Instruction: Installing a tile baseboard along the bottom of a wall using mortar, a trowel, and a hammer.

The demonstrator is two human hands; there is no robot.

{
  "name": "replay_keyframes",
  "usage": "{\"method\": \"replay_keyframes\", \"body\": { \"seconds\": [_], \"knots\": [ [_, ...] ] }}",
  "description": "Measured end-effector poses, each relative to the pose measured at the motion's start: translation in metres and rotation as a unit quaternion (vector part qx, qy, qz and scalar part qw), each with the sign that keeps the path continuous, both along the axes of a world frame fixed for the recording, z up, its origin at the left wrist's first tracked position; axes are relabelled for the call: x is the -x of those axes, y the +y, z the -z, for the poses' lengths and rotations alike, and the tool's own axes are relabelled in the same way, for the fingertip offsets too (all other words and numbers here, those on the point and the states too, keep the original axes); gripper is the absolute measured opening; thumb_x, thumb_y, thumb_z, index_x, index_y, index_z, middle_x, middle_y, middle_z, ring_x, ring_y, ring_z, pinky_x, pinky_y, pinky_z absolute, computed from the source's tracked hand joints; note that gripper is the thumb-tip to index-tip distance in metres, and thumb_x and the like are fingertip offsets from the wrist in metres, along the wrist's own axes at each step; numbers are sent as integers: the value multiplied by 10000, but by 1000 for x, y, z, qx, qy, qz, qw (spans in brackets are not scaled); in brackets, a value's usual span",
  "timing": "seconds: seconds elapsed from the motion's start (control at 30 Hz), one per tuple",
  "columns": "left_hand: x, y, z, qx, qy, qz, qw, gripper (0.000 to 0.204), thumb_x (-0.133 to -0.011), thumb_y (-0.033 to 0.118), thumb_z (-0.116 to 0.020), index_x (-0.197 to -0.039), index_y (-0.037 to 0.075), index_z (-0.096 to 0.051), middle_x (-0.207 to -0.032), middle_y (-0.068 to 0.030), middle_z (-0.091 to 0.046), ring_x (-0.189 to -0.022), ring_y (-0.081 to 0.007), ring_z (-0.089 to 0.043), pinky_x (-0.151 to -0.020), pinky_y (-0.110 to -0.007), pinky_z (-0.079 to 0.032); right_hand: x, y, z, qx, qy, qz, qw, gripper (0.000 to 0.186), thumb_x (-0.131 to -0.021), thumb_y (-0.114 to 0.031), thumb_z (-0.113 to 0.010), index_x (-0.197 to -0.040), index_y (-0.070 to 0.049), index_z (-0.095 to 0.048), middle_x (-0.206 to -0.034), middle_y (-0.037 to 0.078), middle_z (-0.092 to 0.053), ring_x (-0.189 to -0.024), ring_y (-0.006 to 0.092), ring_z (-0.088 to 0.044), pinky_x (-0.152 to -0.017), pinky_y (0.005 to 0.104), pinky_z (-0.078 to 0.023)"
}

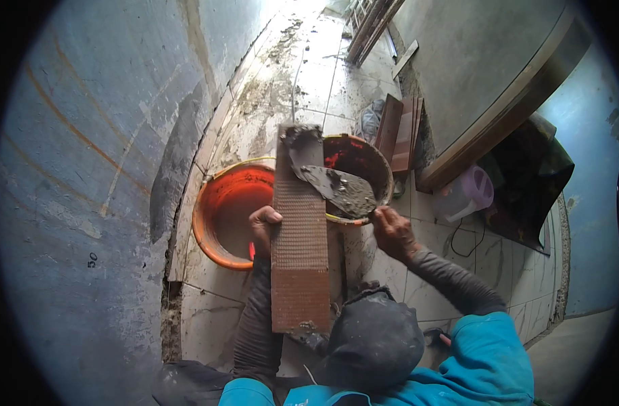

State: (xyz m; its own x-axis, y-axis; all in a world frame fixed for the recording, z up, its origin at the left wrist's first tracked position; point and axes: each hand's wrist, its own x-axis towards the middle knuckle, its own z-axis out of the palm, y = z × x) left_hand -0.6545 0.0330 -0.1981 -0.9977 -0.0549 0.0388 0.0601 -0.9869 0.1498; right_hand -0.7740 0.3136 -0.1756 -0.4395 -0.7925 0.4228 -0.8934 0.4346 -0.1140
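My left hand [264, 227] grips a long brown tile strip [300, 264] with a ridged back, held upright in the picture. A blob of wet grey mortar [302, 137] sits on its far end. My right hand [390, 230] holds a trowel [343, 191] by the handle, its mortar-coated blade lying over the strip's upper part. Beneath are an orange bucket [218, 252] with murky liquid at the left and a second bucket [384, 155] with a dark, red-stained inside at the right, partly hidden by the trowel.
A stained blue wall [100, 203] runs along the left of the tiled floor [309, 88]. Brown tile pieces [409, 115] lean by the wooden door frame [478, 128]. A lidded plastic container [465, 196], cable and dark sheet [529, 183] stand right, planks [370, 34] at the back.
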Motion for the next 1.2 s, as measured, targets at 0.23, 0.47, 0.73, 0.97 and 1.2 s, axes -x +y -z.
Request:
{"method": "replay_keyframes", "body": {
  "seconds": [0.23, 0.47, 0.73, 0.97, 1.2],
  "knots": [
    [-32, -23, 8, -1, 37, 3, 999, 564, -666, 37, -442, -1206, -123, -465, -1151, -273, -569, -1004, -328, -609, -929, -410, -498, 49, 11, -56, -91, -1, 6, 996, 340, -718, -65, -541, -1045, 18, -499, -823, 170, -558, -673, 356, -604, -570, 449, -503],
    [-29, -28, 22, 9, 12, -7, 1000, 617, -650, 48, -439, -1245, -117, -449, -1193, -269, -556, -1048, -340, -595, -971, -419, -472, 115, -112, 21, -442, -86, 80, 890, 166, -712, -129, -625, -813, -9, -681, -798, 130, -693, -799, 265, -695, -644, 398, -551],
    [-58, -38, 57, -14, -61, -32, 998, 573, -632, 36, -441, -1180, -116, -506, -1170, -241, -587, -1007, -322, -605, -957, -395, -469, 126, -158, -8, -549, -58, -84, 829, 225, -710, -177, -666, -914, -98, -720, -948, 121, -693, -907, 285, -676, -753, 405, -551],
    [-59, -35, 55, -5, -36, -50, 998, 483, -648, 23, -445, -1093, -134, -548, -1111, -237, -617, -950, -307, -628, -898, -381, -503, 129, -134, 0, -620, -168, -98, 760, 181, -636, -115, -635, -770, -9, -695, -720, 115, -684, -700, 228, -682, -565, 367, -534],
    [-66, -39, 82, 18, -74, -76, 994, 465, -644, 16, -450, -1073, -128, -556, -1091, -223, -626, -940, -304, -628, -897, -376, -503, 144, -84, 3, -492, -389, -194, 755, 146, -672, -132, -602, -606, -6, -635, -500, 64, -548, -442, 157, -522, -404, 335, -391]
  ]
}}
